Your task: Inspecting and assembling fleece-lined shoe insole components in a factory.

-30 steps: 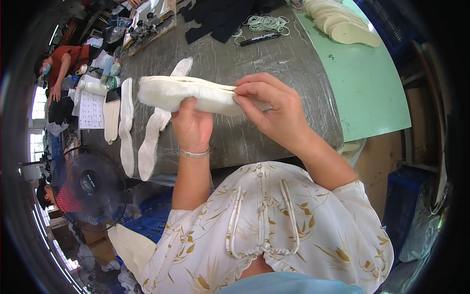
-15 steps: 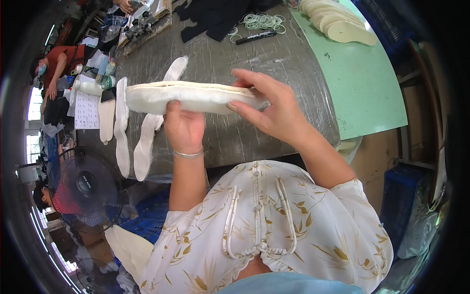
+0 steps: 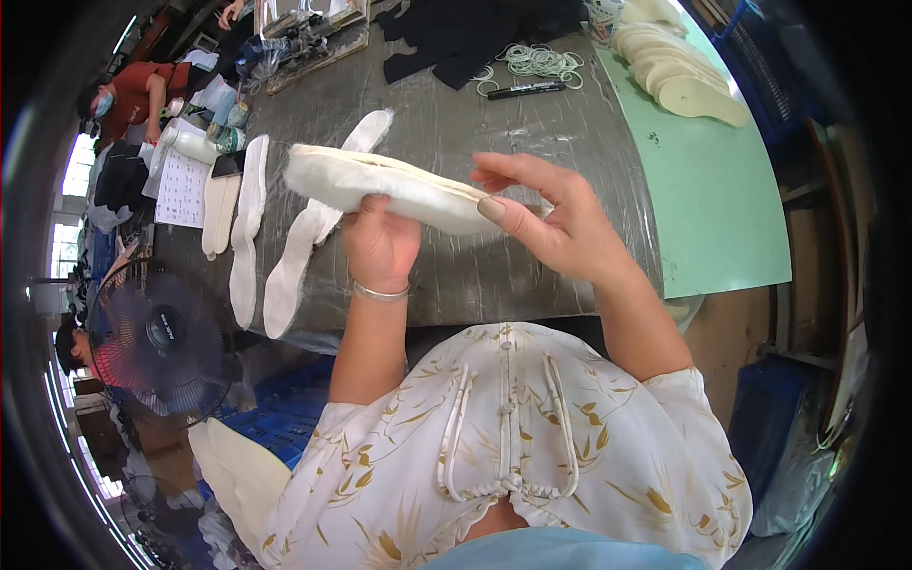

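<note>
A bundle of fleecy white insoles (image 3: 332, 178) is held up over the table, its cream edges uppermost and its left end higher than its right. My left hand (image 3: 382, 249) grips the bundle from below, thumb on the near fleece. At the right end, my right hand (image 3: 560, 220) pinches it with the thumb in front; the index finger is raised above, and the other fingers are partly hidden behind. Beyond my left hand lie more fleecy insoles: a long one (image 3: 249, 233), another (image 3: 293, 266) beside it, and one (image 3: 369, 131) partly covered by the bundle.
Cream insole pieces (image 3: 676, 71) overlap on a green board (image 3: 717, 204) at right. Black fabric (image 3: 446, 43), pale rubber bands (image 3: 541, 62) and a black marker (image 3: 524, 90) lie far back. At left are a phone (image 3: 228, 165), a bottle (image 3: 193, 145), a fan (image 3: 163, 331) and another person (image 3: 142, 95).
The bundle has tipped, its right end now lower than its left. My right thumb has shifted up onto its upper near edge. The whole view has shifted slightly.
</note>
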The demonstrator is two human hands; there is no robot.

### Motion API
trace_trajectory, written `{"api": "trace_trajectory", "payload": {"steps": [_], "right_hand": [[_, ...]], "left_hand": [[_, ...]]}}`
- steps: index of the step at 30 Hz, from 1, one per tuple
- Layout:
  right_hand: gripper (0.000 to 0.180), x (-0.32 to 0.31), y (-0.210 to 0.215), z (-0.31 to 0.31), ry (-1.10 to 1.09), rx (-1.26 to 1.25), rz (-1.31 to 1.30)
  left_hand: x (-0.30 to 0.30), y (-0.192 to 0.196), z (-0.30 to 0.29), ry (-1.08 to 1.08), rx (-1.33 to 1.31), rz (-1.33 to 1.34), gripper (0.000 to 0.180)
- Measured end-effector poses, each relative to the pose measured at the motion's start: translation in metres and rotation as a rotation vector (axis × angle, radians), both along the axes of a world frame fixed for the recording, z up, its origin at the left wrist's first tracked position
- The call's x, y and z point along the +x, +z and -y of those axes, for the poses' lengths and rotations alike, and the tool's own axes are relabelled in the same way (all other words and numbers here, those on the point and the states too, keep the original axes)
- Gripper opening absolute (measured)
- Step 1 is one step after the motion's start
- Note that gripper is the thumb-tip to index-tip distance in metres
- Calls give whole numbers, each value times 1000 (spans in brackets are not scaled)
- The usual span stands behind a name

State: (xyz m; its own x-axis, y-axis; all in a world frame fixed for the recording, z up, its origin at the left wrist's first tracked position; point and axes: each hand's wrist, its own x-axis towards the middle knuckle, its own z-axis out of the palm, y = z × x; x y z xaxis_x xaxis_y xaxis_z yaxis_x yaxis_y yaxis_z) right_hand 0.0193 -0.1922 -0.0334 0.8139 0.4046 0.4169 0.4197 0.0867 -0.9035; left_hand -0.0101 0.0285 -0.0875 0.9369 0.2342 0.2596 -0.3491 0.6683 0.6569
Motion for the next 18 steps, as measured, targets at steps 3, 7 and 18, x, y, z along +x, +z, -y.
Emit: {"api": "trace_trajectory", "payload": {"steps": [3, 7, 18], "right_hand": [[35, 4, 11, -7, -16, -76, 202], [19, 4, 19, -31, -186, -15, 410], [13, 6, 30, -27, 2, 44, 5]], "left_hand": [[-1, 1, 10, -18, 27, -11, 38], [-4, 4, 22, -95, -21, 7, 40], [-2, 3, 23, -194, 144, -57, 42]]}}
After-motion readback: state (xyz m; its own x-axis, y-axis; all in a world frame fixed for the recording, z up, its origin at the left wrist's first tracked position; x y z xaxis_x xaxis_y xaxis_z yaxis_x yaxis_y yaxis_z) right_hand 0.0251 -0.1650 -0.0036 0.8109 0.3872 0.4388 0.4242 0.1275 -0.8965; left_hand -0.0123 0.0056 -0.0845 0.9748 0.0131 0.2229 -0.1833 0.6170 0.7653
